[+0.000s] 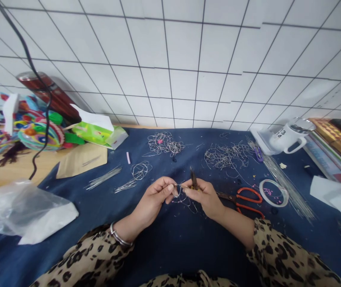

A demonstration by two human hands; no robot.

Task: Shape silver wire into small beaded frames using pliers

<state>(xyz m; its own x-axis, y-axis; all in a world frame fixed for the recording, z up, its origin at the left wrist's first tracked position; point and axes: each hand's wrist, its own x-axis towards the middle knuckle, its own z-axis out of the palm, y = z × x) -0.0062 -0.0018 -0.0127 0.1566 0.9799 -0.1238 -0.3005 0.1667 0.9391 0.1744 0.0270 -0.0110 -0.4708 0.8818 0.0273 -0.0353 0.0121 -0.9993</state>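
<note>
My left hand (155,196) pinches a small piece of bent silver wire (185,197) that spans the gap between both hands. My right hand (205,195) is closed round small pliers (193,179), whose dark tip sticks up above the fingers and sits at the wire. Both hands hover just above a dark blue cloth (170,243) near its middle. A silver bracelet is on my left wrist, and both sleeves carry a leopard print.
Orange-handled scissors (243,199) lie right of my right hand, beside a clear ring-shaped dish (274,193) with pink beads. Wire tangles (164,143) and straight wire bundles (103,177) dot the cloth. A white mug (288,137), a plastic bag (18,209) and colourful craft pieces (36,131) stand around.
</note>
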